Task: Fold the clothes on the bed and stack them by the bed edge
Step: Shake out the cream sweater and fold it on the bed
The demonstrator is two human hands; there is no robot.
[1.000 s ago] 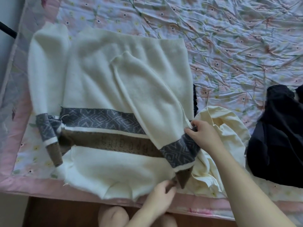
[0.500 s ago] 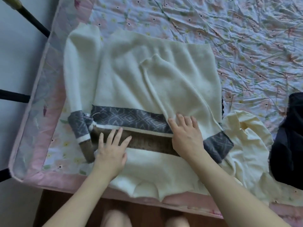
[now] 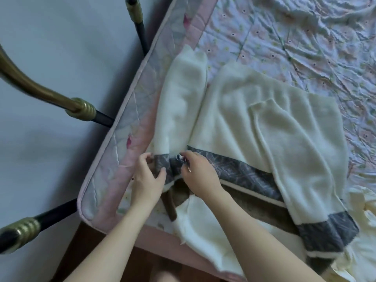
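Cream knit sweater (image 3: 240,127) lies flat at centre frame, near the bed (image 3: 105,171) corner. Left hand (image 3: 147,178) and right hand (image 3: 198,174) both pinch the grey band of the unfolded sleeve (image 3: 179,110), fingers curled tight. Risk, I'd say: tugging it could drag the folded sleeve askew. Lower right, a pale yellow garment (image 3: 364,231) crowds the hem; a brass bedframe (image 3: 81,108) sits left.

Dim, soft daylight; slightly blurred edges.
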